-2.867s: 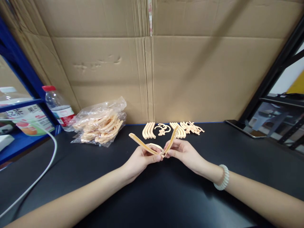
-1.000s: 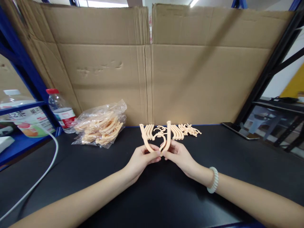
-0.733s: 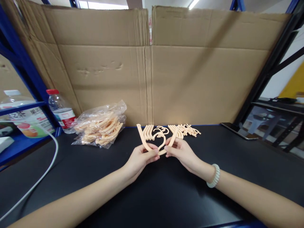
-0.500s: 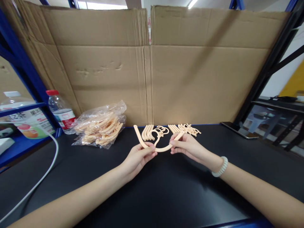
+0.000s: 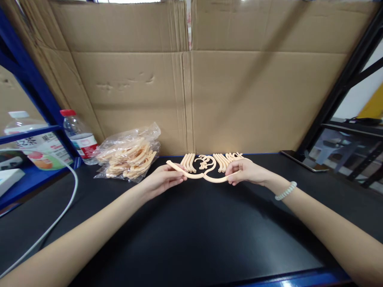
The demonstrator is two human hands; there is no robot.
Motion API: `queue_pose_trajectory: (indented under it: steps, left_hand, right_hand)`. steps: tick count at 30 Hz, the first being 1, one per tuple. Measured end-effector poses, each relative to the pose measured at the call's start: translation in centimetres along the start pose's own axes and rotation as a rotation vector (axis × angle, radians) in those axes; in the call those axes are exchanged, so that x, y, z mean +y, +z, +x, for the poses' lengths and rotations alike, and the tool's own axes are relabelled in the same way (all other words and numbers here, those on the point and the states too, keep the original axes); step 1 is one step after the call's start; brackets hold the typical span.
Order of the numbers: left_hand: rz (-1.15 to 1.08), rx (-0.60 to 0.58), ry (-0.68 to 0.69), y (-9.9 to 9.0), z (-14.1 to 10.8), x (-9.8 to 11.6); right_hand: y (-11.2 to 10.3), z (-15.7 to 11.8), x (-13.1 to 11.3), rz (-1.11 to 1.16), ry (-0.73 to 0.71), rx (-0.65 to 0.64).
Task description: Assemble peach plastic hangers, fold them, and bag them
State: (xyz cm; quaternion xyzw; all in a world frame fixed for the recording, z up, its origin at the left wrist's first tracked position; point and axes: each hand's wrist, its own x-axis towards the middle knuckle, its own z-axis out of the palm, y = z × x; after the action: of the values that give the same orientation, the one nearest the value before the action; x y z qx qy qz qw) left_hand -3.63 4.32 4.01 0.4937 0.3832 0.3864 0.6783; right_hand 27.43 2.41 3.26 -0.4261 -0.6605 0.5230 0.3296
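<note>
Between my hands is a pale beige clothes hanger [image 5: 216, 180] with two curved arms meeting in the middle and a round hook standing up from the joint. My left hand [image 5: 167, 178] is closed around its left arm, leaving the flat tip sticking out past the fingers. The right arm is pinched in my right hand [image 5: 243, 171], which wears a pale coiled band at the wrist. Just behind lie a row of loose hanger arms [image 5: 189, 162], several small curved hooks [image 5: 204, 162] and a second row of arms [image 5: 220, 162].
A clear plastic bag [image 5: 128, 155] full of beige hanger parts lies at the left back. Beside it stands a red-capped bottle [image 5: 80, 137]. A white cable [image 5: 64, 211] crosses the left side. At the right back a phone [image 5: 305, 161] lies near the black frame. Cardboard [image 5: 257, 103] walls the back.
My hands have moved apart, and the hanger's arms are spread wider and flatter. The left hand has slid out from the joint along its arm. The view has tilted down slightly.
</note>
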Motion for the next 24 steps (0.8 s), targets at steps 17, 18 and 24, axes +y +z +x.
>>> queue_pose_trajectory:
  steps: [17,18,24]
  left_hand:
    - [0.675,-0.140,0.210,-2.3,0.9,0.4]
    - [0.742,-0.172,0.221,-2.3,0.9,0.4]
    - [0.894,-0.258,0.260,-2.1,0.6,0.3]
  right_hand:
    - [-1.8,-0.5,-0.5,-0.319,-0.039,-0.143]
    - [-2.0,-0.4,-0.3,-0.334,-0.040,-0.147]
    - [-2.5,-0.4,0.0,-0.481,0.013,-0.175]
